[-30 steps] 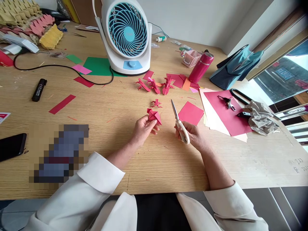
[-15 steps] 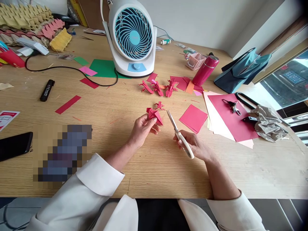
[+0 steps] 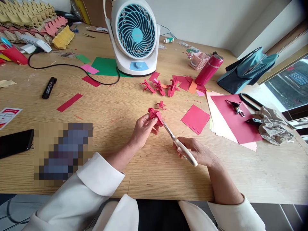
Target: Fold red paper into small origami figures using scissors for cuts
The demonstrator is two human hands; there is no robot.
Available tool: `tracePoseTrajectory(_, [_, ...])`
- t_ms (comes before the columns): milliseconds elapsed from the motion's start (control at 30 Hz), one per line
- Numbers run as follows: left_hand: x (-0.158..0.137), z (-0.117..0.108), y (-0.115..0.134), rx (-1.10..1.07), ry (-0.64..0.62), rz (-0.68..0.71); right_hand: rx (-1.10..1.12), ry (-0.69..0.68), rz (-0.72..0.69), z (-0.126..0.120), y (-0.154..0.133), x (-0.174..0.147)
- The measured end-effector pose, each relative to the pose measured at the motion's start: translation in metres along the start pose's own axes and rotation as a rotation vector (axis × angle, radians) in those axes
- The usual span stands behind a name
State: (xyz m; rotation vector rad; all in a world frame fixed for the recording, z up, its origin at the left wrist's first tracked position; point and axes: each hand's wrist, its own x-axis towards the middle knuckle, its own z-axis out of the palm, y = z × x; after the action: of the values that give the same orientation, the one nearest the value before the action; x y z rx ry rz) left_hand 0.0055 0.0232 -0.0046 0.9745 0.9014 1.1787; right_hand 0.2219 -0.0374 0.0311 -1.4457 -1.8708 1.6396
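A red origami piece is pinched by the left hand, white-handled scissors are gripped by the right hand; layers could be miscut if that pinch slipped.

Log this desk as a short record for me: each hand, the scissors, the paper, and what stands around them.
Left hand: pinches a folded red paper between thumb and fingers
Right hand: holds the scissors
Scissor tips: at the folded paper's edge; contact hard to tell
Beyond the hands: small folded red figures, one nearer than the rest
Right of the folded paper: red paper squares
Back: fan, with a red bottle to its right
Left side: black marker, black phone
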Motion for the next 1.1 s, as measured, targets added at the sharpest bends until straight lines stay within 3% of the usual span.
tracePoseTrajectory(1100, [-0.0050, 0.0063, 0.0041, 0.018, 0.042, 0.007, 0.081, -0.009, -0.013, 0.0036, 0.0059, 0.0048])
